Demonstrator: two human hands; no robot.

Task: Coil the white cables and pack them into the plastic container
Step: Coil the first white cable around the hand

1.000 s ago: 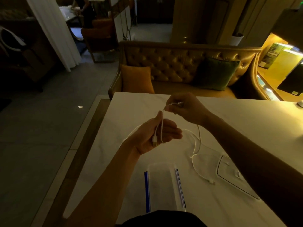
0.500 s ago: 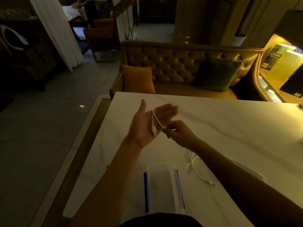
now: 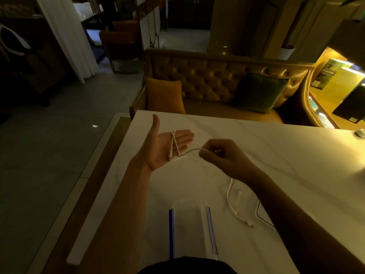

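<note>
My left hand [image 3: 167, 147] is held palm up and flat over the white table [image 3: 276, 159], thumb raised. A white cable [image 3: 174, 144] crosses the fingers in a loop, its plug end lying on the palm. My right hand [image 3: 221, 157] pinches the same cable just right of the left palm. The cable's free length [image 3: 230, 196] trails down on the table and ends in a plug near my right forearm. A clear plastic container [image 3: 189, 228] with blue side clips sits at the near edge below my hands.
A clear lid [image 3: 262, 218] lies on the table partly under my right forearm. Beyond the table stands a tufted sofa [image 3: 213, 82] with an orange and a green cushion. The table's left edge [image 3: 102, 186] drops to the floor.
My right hand has carried the cable around the left fingers and then out to the right. My left hand has opened from curled to flat. More cable is wound on it.
</note>
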